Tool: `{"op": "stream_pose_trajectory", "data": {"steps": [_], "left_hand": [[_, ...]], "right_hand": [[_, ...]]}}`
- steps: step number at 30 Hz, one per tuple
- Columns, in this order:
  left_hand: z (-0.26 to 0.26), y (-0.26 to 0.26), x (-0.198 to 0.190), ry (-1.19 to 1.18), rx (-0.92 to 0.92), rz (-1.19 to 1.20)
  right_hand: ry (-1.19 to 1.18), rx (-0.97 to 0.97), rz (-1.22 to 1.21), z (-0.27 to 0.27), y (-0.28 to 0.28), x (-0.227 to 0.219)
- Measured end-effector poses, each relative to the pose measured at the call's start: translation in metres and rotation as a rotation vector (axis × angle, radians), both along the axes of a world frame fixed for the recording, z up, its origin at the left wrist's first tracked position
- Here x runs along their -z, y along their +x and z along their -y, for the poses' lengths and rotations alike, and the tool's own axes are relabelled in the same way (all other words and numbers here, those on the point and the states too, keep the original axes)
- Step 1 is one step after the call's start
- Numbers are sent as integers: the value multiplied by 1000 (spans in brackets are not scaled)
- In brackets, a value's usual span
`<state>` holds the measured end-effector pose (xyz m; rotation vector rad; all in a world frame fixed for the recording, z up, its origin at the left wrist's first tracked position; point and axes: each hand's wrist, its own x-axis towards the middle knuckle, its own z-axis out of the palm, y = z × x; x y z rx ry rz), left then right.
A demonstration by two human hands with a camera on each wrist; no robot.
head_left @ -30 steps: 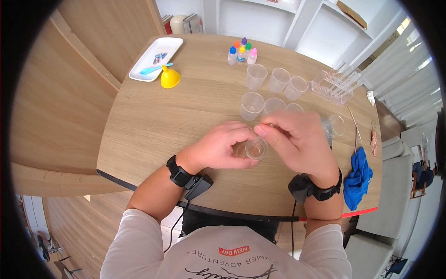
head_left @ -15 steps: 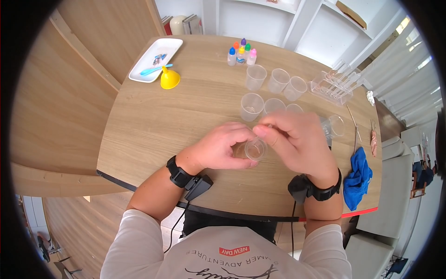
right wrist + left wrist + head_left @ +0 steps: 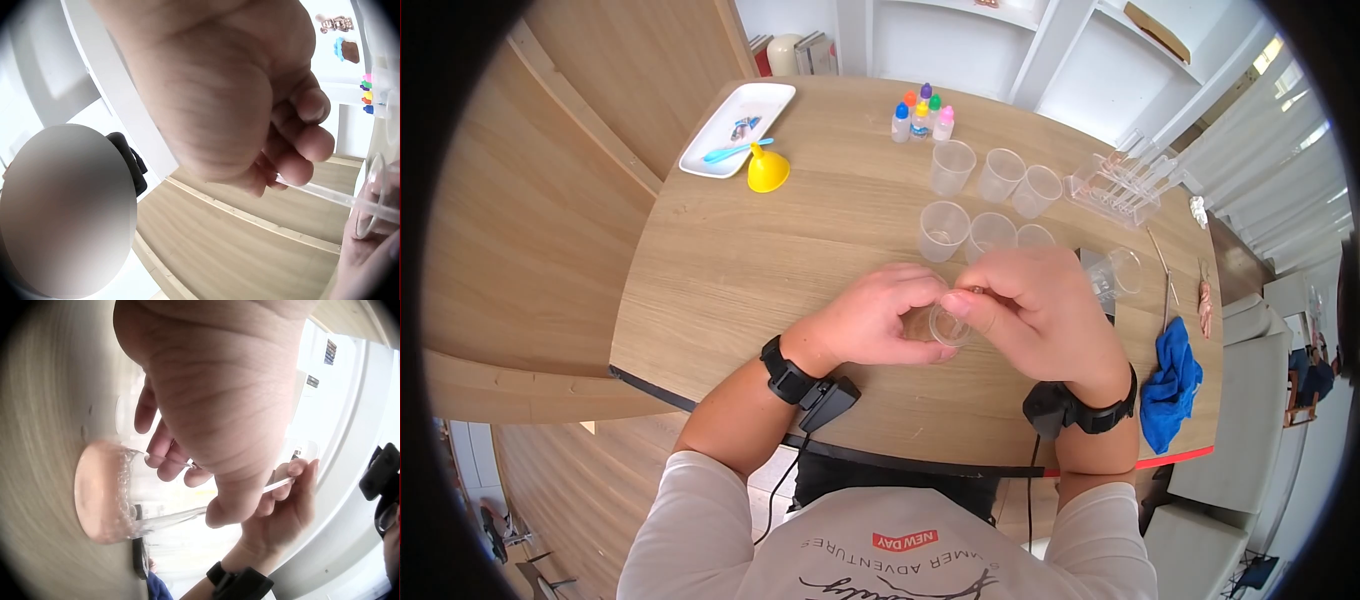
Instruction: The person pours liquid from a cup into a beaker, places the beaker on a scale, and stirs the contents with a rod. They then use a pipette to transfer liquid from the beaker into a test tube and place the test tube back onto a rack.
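From the head view, the clear plastic cup (image 3: pixel 950 328) stands on the wooden surface (image 3: pixel 700 270) in front of the person, its mouth partly covered by the right hand (image 3: pixel 1035 312). The left wrist view adds what that angle hides: a side look at the cup, its lower part pinkish with bubbles along the top of it, and a translucent rod (image 3: pixel 322 192) reaching down inside. The right wrist view catches the rim and the rod crossing it, but not the cup's base.

The left hand (image 3: pixel 880 315) is bent round the cup's side, thumb on the near side and fingers on the far side, grasping it. The right thumb and index finger meet on the upper end of the rod in a close pinch; the other fingers curl in toward the palm.

Only the head view gives the whole layout: a yellow funnel (image 3: pixel 768 173) beside a white tray (image 3: pixel 720 112), a test tube rack (image 3: pixel 1115 190) at the far right and a blue cloth (image 3: pixel 1170 390) near the right edge. A coppery figurine (image 3: pixel 337 25) shows clearly only from the right wrist.
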<state>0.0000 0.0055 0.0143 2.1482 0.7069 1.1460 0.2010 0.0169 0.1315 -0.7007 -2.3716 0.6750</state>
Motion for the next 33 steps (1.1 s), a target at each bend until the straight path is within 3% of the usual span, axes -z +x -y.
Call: {"op": "stream_pose_trajectory", "data": {"steps": [2,21,23,26,29,33], "left_hand": [[0,0,1,10,7,6],[1,0,-1,-37,-7,-10],[1,0,-1,-46,-4,-10],[1,0,-1,-32,2,6],[1,-1,-2,-42,-4,-17],[1,-1,-2,-28,-5,-10]], "right_hand": [[5,90,-9,2,-1,1],[8,26,5,-1,2,0],[1,138,-24,-1,0,4],[-51,-9,4,-1,2,-1],[-2,116,-3,0,-1,4],[-12,18,-34,-2,1,2]]}}
